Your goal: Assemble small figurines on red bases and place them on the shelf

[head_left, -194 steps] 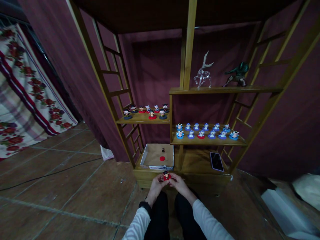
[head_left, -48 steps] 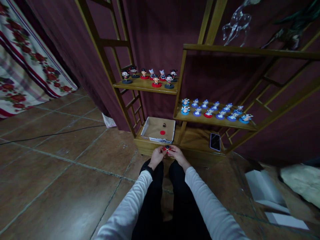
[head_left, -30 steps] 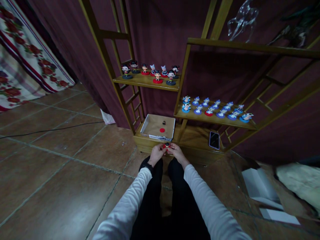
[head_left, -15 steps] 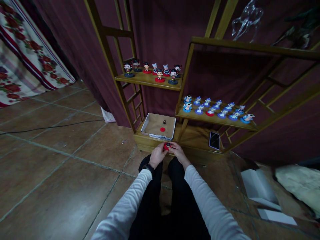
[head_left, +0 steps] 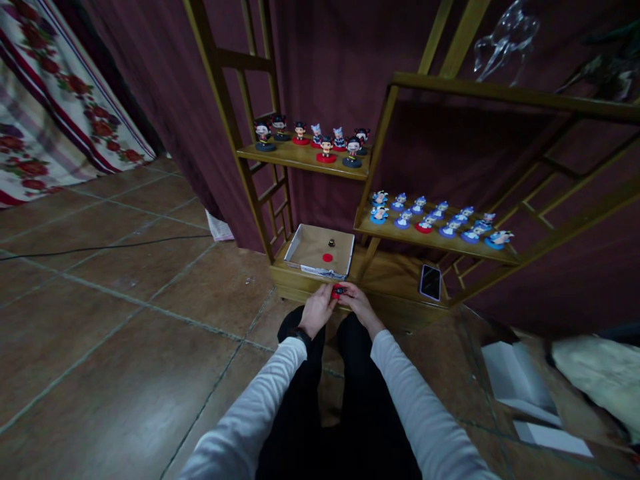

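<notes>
My left hand [head_left: 317, 311] and my right hand [head_left: 359, 305] meet just in front of the low shelf's edge. Between their fingertips is a small figurine [head_left: 339, 291] with a red round base and a dark upper part; fingers cover much of it. Beyond the hands stands a shallow open cardboard box [head_left: 307, 248]. Inside it lie a red disc [head_left: 327, 257] and a small dark piece [head_left: 331, 243], too small to make out fully.
Several figurines stand on the upper left shelf [head_left: 295, 155], and more on the middle right shelf [head_left: 390, 231]. A phone [head_left: 430, 282] lies at the right of the bottom shelf. A clear horse figure [head_left: 507, 40] tops the rack. White box pieces [head_left: 520, 380] lie on the floor.
The figurine has turned between my fingers, with its dark part now facing more to the right. The view has shifted slightly; both hands keep their hold.
</notes>
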`<state>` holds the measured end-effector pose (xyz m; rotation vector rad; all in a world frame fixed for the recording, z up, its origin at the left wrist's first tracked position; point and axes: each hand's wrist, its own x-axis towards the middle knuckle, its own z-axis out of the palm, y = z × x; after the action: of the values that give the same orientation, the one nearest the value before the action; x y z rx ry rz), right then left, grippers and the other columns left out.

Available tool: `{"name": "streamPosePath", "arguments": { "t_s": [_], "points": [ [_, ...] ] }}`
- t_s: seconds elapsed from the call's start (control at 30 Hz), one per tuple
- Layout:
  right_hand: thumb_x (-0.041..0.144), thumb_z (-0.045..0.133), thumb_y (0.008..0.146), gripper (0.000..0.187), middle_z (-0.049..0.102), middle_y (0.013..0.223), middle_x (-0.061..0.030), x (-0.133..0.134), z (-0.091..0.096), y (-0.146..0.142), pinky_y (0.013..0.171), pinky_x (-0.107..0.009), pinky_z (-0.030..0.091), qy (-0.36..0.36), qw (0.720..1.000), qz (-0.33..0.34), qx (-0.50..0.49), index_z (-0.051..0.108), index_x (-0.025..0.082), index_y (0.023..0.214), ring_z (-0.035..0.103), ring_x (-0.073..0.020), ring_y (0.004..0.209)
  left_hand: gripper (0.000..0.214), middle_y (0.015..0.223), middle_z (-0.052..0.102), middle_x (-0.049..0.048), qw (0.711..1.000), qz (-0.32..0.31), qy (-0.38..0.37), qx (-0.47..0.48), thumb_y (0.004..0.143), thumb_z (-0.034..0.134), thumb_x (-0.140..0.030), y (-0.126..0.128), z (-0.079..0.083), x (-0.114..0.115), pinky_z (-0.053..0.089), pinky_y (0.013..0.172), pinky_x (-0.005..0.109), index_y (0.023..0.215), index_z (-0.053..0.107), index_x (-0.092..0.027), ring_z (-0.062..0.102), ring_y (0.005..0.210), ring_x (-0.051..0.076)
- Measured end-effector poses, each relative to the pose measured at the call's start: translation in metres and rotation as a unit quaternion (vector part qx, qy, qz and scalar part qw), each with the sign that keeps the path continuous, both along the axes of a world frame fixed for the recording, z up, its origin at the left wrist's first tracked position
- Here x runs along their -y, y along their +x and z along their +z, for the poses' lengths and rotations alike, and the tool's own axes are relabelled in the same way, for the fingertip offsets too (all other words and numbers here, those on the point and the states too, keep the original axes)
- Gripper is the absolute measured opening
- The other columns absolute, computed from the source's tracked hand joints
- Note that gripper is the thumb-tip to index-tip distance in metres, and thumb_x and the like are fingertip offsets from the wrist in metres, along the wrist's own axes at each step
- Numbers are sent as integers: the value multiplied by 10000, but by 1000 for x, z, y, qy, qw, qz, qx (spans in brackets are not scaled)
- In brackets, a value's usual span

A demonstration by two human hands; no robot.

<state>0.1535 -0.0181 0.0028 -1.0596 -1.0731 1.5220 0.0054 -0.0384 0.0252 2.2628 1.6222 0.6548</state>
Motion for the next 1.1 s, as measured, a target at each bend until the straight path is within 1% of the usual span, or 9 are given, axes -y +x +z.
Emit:
{"name": "streamPosePath", "arguments": {
  "t_s": [0.1, 0.2, 0.3, 0.43, 0.67, 0.93, 1.1],
  "points": [
    [257, 691, 607, 398, 656, 977, -22, 1, 1, 1, 793, -336, 493, -2, 1000, 4, -8, 605, 244, 995, 615, -174, 865, 411, 1067, 548, 81, 999, -6, 23, -25, 866, 427, -262, 1, 0, 1, 423, 818, 289, 1272, 389, -206, 553, 954, 198],
    [248, 693, 607, 392, 652, 962, -17, 1, 0, 2, 799, -334, 496, -7, 1000, 7, -13, 605, 245, 989, 615, -170, 861, 407, 1044, 550, 93, 997, -10, 46, -55, 875, 408, -268, 1, -1, 2, 411, 834, 320, 1273, 388, -187, 550, 928, 205],
    [245, 696, 600, 394, 647, 944, -12, 0, -4, 4, 799, -334, 501, -8, 1000, 11, -16, 606, 246, 984, 612, -168, 862, 402, 1043, 550, 105, 994, -17, 75, -72, 883, 390, -271, 1, 0, 3, 392, 853, 345, 1270, 391, -167, 537, 938, 216],
    [238, 703, 584, 412, 643, 968, -15, -3, -11, 5, 816, -349, 502, -3, 1000, 12, -16, 604, 248, 984, 603, -175, 895, 396, 1064, 545, 108, 991, -25, 100, -88, 889, 371, -261, 1, 1, 5, 368, 871, 351, 1271, 391, -158, 516, 972, 220],
    [201, 683, 574, 416, 638, 994, -10, -4, -16, 5, 849, -360, 490, 4, 1000, 10, -14, 605, 254, 979, 587, -180, 961, 393, 1080, 542, 121, 985, -36, 111, -126, 894, 348, -250, 0, 4, 7, 351, 871, 352, 1269, 393, -143, 502, 999, 221],
    [177, 667, 560, 422, 641, 974, -7, -3, -11, 4, 842, -352, 492, -6, 1000, 4, -5, 600, 242, 972, 584, -177, 945, 404, 1054, 547, 128, 979, -48, 123, -155, 897, 328, -242, -2, 6, 9, 352, 846, 353, 1281, 370, -121, 508, 964, 223],
    [171, 658, 561, 419, 639, 975, -2, -3, -11, 4, 847, -342, 484, -1, 1000, 11, -3, 597, 245, 969, 578, -172, 953, 413, 1050, 545, 129, 980, -53, 119, -152, 892, 331, -215, -2, 6, 9, 341, 873, 364, 1293, 359, -122, 506, 969, 226]
  ]
}}
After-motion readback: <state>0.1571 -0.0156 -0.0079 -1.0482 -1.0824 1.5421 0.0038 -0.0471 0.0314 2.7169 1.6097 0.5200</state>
